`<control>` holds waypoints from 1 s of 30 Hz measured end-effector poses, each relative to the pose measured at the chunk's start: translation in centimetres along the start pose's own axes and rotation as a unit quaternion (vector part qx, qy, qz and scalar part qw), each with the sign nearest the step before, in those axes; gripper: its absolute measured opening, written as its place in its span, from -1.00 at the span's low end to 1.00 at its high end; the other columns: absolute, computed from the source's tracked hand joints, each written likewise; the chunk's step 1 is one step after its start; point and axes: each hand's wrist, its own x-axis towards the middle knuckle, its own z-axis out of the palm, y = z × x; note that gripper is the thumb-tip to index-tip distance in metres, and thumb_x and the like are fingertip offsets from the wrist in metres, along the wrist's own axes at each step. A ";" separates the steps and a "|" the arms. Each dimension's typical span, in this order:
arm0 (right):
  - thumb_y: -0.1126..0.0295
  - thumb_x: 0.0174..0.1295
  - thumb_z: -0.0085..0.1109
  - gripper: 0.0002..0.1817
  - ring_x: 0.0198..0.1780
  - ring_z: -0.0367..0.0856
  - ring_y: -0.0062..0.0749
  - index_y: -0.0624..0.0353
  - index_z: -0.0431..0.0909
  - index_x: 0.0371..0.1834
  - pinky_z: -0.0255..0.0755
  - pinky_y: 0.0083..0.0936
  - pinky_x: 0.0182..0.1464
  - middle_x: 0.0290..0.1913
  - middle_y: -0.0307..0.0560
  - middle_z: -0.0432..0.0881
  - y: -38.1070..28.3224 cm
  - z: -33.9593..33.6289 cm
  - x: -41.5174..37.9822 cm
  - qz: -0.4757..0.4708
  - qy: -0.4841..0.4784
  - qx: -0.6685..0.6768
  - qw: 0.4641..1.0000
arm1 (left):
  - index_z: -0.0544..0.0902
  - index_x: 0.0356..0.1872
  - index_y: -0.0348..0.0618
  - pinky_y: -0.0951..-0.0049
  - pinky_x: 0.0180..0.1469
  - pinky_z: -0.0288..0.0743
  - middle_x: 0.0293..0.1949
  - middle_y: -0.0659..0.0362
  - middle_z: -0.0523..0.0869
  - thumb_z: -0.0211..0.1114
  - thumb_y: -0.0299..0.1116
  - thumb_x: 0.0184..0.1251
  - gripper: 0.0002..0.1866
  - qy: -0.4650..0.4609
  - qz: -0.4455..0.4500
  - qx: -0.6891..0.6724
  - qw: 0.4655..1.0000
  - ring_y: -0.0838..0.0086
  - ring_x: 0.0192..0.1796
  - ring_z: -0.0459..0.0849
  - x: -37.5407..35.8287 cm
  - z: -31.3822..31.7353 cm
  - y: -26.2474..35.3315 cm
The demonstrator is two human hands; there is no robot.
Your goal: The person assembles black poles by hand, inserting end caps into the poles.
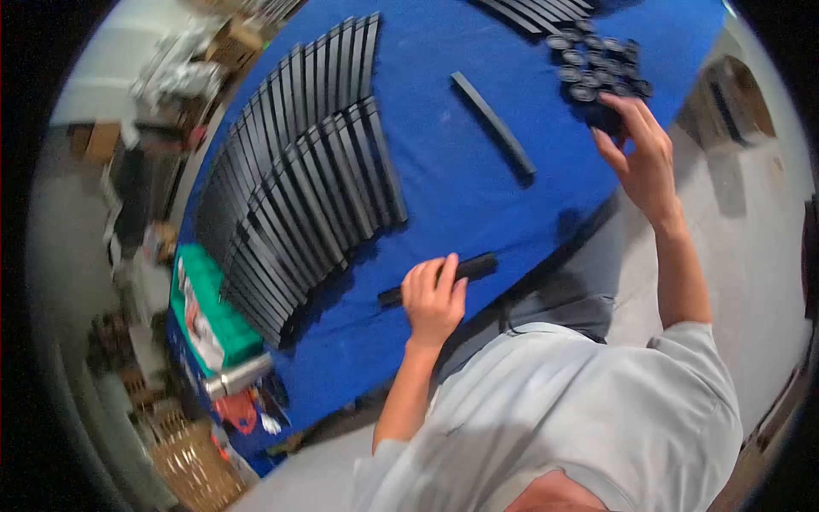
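My left hand (433,299) is closed around a short, thick black bar (478,267) lying near the table's front edge, with its ends sticking out on both sides. At the right, my right hand (641,154) reaches to a cluster of black round caps (597,64). Its thumb and index finger are apart at the cluster's near side, with dark pieces between them; whether they touch one is hard to make out. A single dark grey strip (493,125) lies slantwise between the hands.
Two overlapping fanned rows of dark strips (324,171) cover the left of the blue-covered table (426,51). More strips (533,13) lie at the far edge. A green bin (243,337) stands at the left edge. Cardboard boxes (725,98) stand on the floor at right.
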 end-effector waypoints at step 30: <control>0.63 0.19 0.32 -0.31 -0.21 0.54 -0.63 0.20 0.45 0.46 0.47 -0.69 -0.18 -0.06 -0.22 0.57 -10.2 8.3 -10.5 0.231 -0.371 0.430 0.790 | 0.66 0.19 -0.19 0.04 0.22 0.45 -0.04 0.08 0.66 0.48 -0.35 0.23 -0.53 0.092 -0.043 -0.077 0.992 0.15 0.05 0.63 -1.2 -4.7 -0.3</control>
